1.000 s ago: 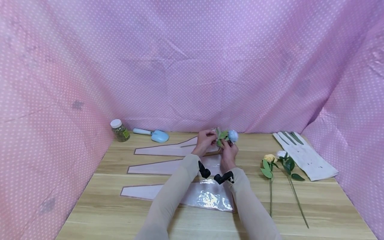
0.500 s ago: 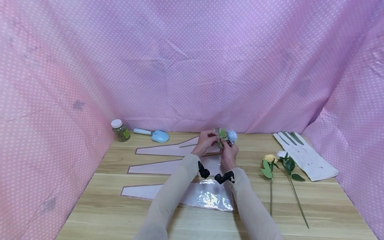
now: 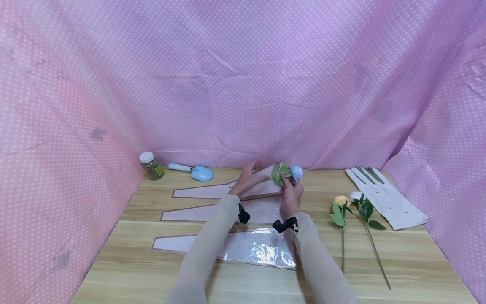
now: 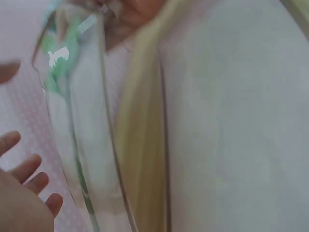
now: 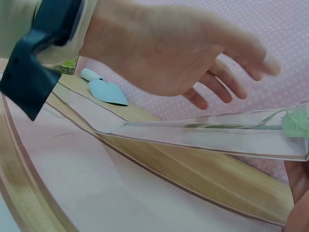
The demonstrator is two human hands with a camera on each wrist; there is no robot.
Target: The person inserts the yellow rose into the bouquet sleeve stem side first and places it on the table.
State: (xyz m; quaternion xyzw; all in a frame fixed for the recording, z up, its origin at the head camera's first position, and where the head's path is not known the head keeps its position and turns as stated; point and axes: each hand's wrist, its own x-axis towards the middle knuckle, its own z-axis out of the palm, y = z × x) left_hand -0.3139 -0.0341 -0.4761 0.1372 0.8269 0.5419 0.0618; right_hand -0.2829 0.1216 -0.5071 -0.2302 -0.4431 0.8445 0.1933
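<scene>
A light blue artificial flower [image 3: 296, 173] with green leaves [image 3: 280, 172] has its stem inside a clear tapered sleeve [image 4: 91, 125] with a dark edge. My right hand [image 3: 291, 197] pinches the flower and the sleeve's wide mouth just below the bloom; its fingertips are partly hidden. The sleeve is lifted at that end. My left hand [image 3: 247, 181] is apart from the flower, beside the raised sleeve, its fingers spread and holding nothing. In the right wrist view, the same left hand [image 5: 169, 53] hovers above the sleeve. The stem runs toward the sleeve's narrow end.
Two more sleeves lie flat, a middle sleeve [image 3: 197, 213] and a near sleeve [image 3: 243, 249]. A yellow flower [image 3: 341, 201], a white flower [image 3: 357, 195] and a white glove [image 3: 391, 198] lie at right. A jar [image 3: 153, 169] and a blue trowel [image 3: 201, 173] stand back left.
My left hand has let go at the leaves and moved left, its fingers spreading. The right hand has kept its pinch, and the bloom has shifted only slightly.
</scene>
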